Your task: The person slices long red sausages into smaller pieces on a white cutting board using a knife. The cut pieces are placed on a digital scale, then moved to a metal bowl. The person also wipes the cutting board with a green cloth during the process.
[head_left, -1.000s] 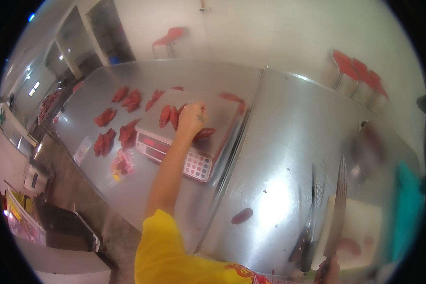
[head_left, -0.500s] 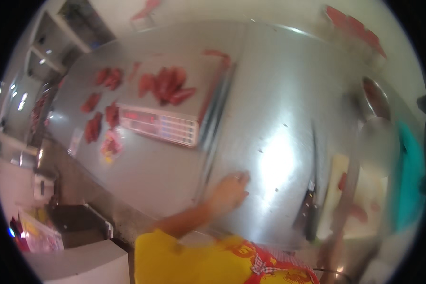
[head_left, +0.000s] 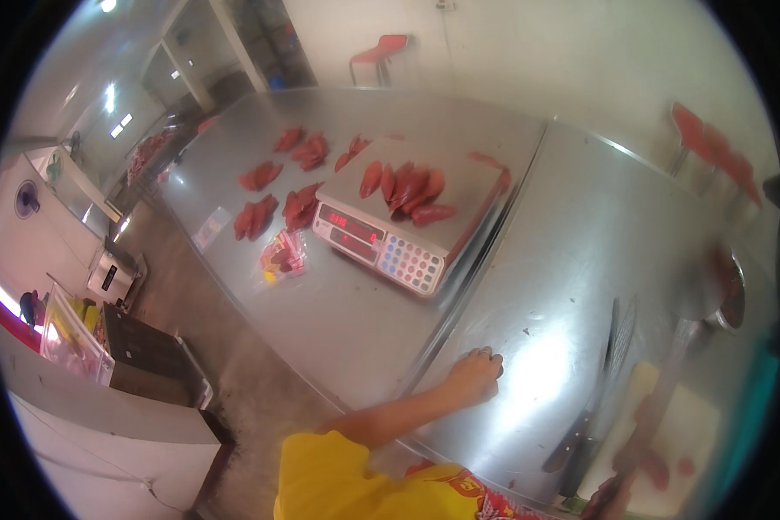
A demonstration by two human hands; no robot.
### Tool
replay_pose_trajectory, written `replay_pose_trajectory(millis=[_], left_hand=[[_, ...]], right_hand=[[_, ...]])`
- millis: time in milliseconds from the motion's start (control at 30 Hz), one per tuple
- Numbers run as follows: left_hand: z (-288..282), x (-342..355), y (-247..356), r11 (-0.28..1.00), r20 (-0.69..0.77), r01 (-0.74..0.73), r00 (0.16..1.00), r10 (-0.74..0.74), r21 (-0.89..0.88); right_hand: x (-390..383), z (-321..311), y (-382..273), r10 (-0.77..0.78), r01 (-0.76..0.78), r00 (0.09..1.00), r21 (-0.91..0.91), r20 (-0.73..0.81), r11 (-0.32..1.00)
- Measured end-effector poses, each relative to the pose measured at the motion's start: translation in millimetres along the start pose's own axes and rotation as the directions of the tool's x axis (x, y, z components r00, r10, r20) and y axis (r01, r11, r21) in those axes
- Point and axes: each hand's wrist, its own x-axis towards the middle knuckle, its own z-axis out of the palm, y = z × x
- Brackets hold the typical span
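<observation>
My left hand point(head_left: 477, 377) rests on the steel table point(head_left: 529, 260), its fingers curled in and nothing visible in them. At the lower right edge my right hand point(head_left: 611, 498) is partly cut off and blurred. It appears wrapped round the lower end of a long-handled tool point(head_left: 659, 394). The tool's round, ladle-like head is smeared, so its exact kind is unclear. That head overlaps a metal bowl point(head_left: 734, 303) with dark red contents. Below the handle lies a white cutting board point(head_left: 680, 425) with red meat point(head_left: 656, 470). Left of it lie a black-handled knife point(head_left: 568, 446) and another long blade.
A digital scale point(head_left: 381, 247) carries several red, sausage-like pieces point(head_left: 412, 186). More pieces lie in small piles point(head_left: 256, 217) to its left, near a clear printed packet point(head_left: 282, 258). A seam divides the table. Red stools point(head_left: 381, 52) stand beyond; a teal object point(head_left: 754, 407) sits far right.
The view has swung, so the table and scale appear farther right and lower. The picture is sharper on the left. My left hand stays curled on the table.
</observation>
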Motion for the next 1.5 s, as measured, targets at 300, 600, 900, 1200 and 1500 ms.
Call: replay_pose_trajectory(millis=[300,600,900,1200,1500], left_hand=[[-23.7,13.8,-3.7,0.999,0.213,-0.039,0.976,0.042,-0.015],[-107.4,80.0,-29.0,0.988,-0.376,-0.134,0.914,0.152,0.075],[-121.3,94.1,-17.2,0.933,-0.614,-0.297,0.704,0.357,0.202],[-102.1,53.6,-73.7,0.949,-0.678,-0.269,0.668,0.306,0.164],[-59.3,-59.4,-72.7,0.992,-0.633,0.031,0.768,-0.100,-0.118]], right_hand=[[-0.3,-21.0,18.6,-0.041,0.040,0.996,-0.016,-0.075,0.999],[4.6,-36.3,31.4,0.007,-0.003,0.990,0.027,-0.138,1.000],[9.6,-36.5,32.2,0.023,-0.034,0.989,-0.079,-0.144,0.996],[51.0,-85.7,15.4,-0.468,0.282,0.850,-0.543,-0.241,0.791],[82.4,-158.9,1.6,-0.566,0.269,0.766,-0.648,-0.304,0.713]])
